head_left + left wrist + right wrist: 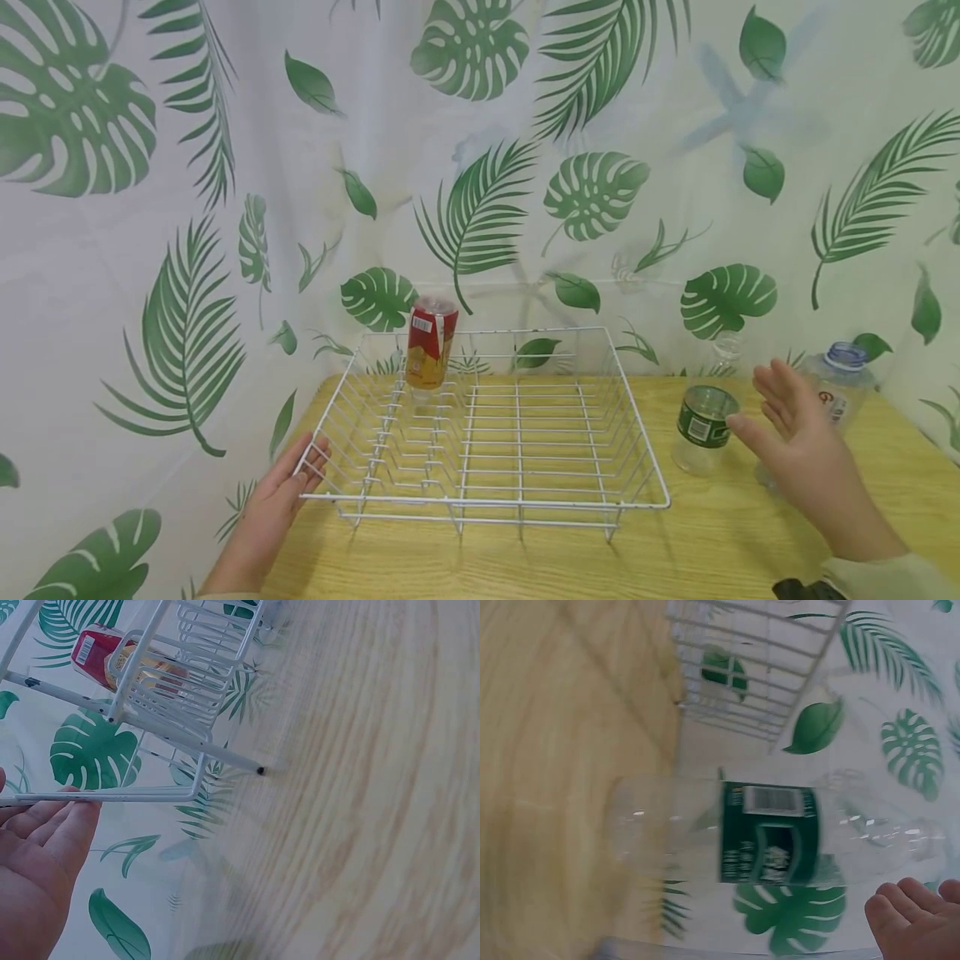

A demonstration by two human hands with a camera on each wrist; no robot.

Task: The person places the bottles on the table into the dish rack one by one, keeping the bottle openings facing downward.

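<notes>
A white wire dish rack [525, 502] stands on the wooden table. My left hand [273, 500] holds its left front corner, the thumb on the rim and the fingers by the side wires; the left wrist view shows the fingers [64, 832] at the wire. Upright in the rack's back left is a red and yellow can [431, 346]. My right hand [813, 467] is raised with its fingers apart, holding nothing. It is nearest to a clear plastic bottle with a green label [769, 832] and partly covers a larger clear bottle with a blue neck [846, 360].
Both bottles stand to the right of the rack on the wooden table [675, 550]. A white cloth with green leaf prints [480, 208] hangs behind the table and along its left side.
</notes>
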